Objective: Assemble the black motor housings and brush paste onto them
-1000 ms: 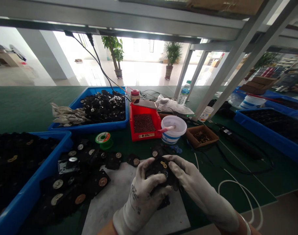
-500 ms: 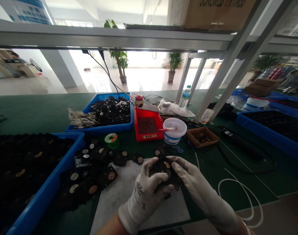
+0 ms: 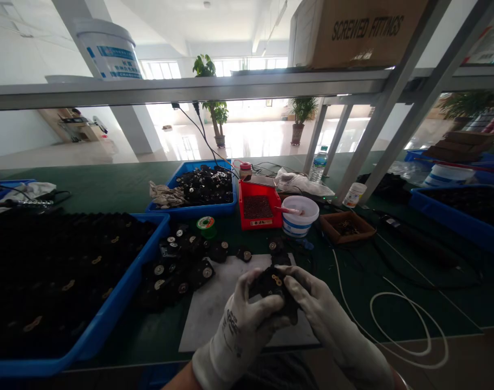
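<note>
Between my two gloved hands is a dark mechanical part point(image 3: 271, 283) with a small brass-coloured piece on its face. My left hand point(image 3: 251, 309) is closed around its left side, the thumb lying across the front. From the right, my right hand point(image 3: 312, 298) grips the other edge, fingertips near the brass piece. The part is held above a white sheet point(image 3: 206, 319) on the green bench. Just beyond it lies another dark part with a round metal disc point(image 3: 273, 247). Several similar dark parts point(image 3: 182, 276) are heaped to the left of the sheet.
A large blue tray point(image 3: 104, 314) of dark parts fills the left. Behind stand a blue tray point(image 3: 231, 208), a green solder spool point(image 3: 206, 227), a red bin point(image 3: 260, 222), a white tub point(image 3: 298, 225) and a brown box point(image 3: 346, 233). A white cable point(image 3: 409, 295) coils at right.
The camera view has tilted up and turned left, so the bench items appear shifted right. Both hands still hold the dark part over the sheet, in nearly the same pose.
</note>
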The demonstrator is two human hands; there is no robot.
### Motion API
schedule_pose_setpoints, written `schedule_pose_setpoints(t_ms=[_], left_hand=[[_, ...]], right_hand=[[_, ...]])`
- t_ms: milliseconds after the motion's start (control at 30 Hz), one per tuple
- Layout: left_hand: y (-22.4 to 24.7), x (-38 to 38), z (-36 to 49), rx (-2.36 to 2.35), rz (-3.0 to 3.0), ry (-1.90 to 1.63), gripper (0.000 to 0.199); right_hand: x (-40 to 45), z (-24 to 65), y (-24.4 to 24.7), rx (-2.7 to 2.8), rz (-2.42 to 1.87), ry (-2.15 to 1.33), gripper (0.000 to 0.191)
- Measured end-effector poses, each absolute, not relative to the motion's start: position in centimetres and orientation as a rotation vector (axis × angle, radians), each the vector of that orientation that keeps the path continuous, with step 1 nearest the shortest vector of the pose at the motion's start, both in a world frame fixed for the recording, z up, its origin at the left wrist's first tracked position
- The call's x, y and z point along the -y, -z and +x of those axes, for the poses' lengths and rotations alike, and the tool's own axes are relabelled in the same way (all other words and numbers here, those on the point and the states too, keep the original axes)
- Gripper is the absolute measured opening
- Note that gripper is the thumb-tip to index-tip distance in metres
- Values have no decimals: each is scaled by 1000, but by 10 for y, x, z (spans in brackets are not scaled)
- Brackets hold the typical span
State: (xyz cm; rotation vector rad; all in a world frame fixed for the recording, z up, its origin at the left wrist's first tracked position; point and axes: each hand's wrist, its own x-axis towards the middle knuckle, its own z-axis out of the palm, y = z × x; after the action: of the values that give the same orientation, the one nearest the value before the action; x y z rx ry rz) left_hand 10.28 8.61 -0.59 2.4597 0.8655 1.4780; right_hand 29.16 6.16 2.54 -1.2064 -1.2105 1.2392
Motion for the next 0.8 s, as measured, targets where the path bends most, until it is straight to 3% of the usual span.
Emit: schedule_pose_setpoints(t_ms=[333, 433, 500, 633, 667, 800], left_hand=[[16, -75, 72, -963, 2386, -1447, 21], [20, -74, 67, -963, 2332, -1504, 14], [22, -75, 66, -970, 2277, -1563, 24], [26, -82, 68, -1067, 2204, -1546, 56], [27, -85, 69, -1087, 2199, -1528, 64], [32, -94, 68, -1114, 2149, -1546, 82]], right_hand=[[-50, 261, -20, 1249, -1245, -1295, 65], [-56, 271, -17, 1447, -1448, -918, 57], [-74, 286, -26, 1485, -1587, -591, 53], [-143, 315, -60, 1500, -1744, -231, 81], [-163, 320, -68, 1538, -1766, -195, 79], [-218, 345, -94, 1571, -1878, -151, 20]])
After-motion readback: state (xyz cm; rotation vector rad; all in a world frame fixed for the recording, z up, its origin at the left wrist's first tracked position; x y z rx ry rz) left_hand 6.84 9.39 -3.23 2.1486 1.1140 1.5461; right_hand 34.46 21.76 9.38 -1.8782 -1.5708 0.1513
